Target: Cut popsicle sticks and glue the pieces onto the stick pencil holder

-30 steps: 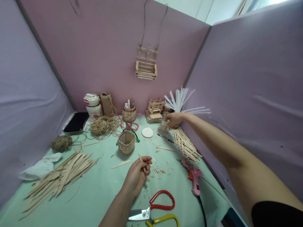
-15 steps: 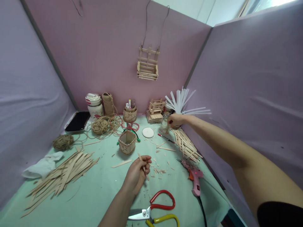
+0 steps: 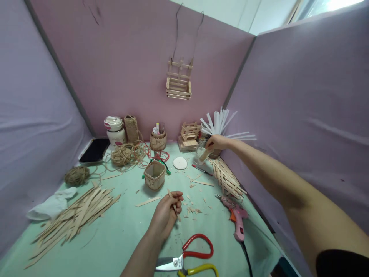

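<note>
My left hand (image 3: 167,207) is closed on a thin wooden strip (image 3: 173,206), above the middle of the table. Out at the far right, my right hand (image 3: 216,142) pinches a flat tan piece (image 3: 205,155) whose kind I cannot make out. That piece slants down at the glass jar (image 3: 199,154); whether its tip is in the jar is unclear. Beyond my left hand stands a small wooden-strip basket (image 3: 155,176), upright and open at the top. Wood scraps (image 3: 193,210) lie just right of my left hand.
Red-and-yellow-handled scissors (image 3: 184,257) lie open in front. A pink glue gun (image 3: 236,219) with a cord is on the right. Wooden strips are piled at left (image 3: 77,211) and right (image 3: 226,177). Twine (image 3: 123,154), a white disc (image 3: 180,163) and white sticks (image 3: 219,123) sit farther back.
My right hand has risen slightly at the jar, and more of the tan piece now shows below its fingers. My left hand keeps the strip, almost unmoved. The view has shifted slightly.
</note>
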Motion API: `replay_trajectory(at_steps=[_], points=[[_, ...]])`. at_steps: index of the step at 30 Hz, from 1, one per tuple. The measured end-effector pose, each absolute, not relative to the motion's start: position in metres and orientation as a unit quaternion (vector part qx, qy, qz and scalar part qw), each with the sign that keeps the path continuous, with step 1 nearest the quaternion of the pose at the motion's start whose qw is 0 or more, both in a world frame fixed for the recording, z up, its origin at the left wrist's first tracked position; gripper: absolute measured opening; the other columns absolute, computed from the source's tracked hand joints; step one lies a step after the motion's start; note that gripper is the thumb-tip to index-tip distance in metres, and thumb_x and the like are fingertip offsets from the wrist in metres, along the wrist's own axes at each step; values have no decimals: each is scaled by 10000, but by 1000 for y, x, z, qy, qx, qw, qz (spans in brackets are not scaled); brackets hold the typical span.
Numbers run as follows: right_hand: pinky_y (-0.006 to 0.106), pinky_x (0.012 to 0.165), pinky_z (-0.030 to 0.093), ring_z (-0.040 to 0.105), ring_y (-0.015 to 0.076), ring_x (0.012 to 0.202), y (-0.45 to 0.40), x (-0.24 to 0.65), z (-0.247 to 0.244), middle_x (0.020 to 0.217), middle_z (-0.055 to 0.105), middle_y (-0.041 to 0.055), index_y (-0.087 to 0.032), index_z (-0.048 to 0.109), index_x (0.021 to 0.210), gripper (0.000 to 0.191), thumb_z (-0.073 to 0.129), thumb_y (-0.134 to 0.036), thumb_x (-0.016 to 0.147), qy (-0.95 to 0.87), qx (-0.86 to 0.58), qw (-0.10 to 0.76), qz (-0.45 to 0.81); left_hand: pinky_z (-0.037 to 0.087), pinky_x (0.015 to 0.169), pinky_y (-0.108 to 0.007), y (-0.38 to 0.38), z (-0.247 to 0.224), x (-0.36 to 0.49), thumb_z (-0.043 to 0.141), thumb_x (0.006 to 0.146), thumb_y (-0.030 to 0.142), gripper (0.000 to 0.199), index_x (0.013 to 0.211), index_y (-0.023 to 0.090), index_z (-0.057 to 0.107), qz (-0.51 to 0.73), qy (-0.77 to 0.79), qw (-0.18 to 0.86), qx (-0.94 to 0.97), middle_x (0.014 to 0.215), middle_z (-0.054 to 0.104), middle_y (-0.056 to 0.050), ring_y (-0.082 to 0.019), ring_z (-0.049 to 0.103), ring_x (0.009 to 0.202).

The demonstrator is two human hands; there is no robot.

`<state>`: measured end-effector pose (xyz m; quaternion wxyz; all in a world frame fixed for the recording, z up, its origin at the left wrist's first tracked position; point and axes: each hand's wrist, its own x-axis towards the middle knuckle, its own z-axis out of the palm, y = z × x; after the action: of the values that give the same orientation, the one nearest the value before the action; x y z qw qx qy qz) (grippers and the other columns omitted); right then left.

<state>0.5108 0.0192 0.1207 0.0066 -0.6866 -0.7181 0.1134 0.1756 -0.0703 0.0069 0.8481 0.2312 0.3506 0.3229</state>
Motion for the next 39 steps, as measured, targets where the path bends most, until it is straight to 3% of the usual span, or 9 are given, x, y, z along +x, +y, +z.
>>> replay_trajectory(at_steps=[10,25,39], points=[[244,659,452,669,194,740,-18,520,137,825,760,41,-195,776,897,226,581,-213,784,-635,-760,132,-42,347,492,-182,-71,5,176,580,625,65,179,790,81,646,322,346,851,229,739,571,-57,-67,460,574],[298,754,472,682,247,833,-61,504,109,864,759,75,-176,777,860,255,527,-177,808,-586,-771,232,-97,357,501,-173,-70,6,176,544,593,9,247,807,62,656,339,326,853,225,749,577,-76,-73,468,591],[342,779,493,689,267,826,-78,501,82,883,758,95,-145,773,860,248,550,-215,776,-530,-773,330,-112,406,497,-168,-62,4,174,524,707,37,179,836,44,648,335,283,891,122,754,562,-93,-87,487,597]])
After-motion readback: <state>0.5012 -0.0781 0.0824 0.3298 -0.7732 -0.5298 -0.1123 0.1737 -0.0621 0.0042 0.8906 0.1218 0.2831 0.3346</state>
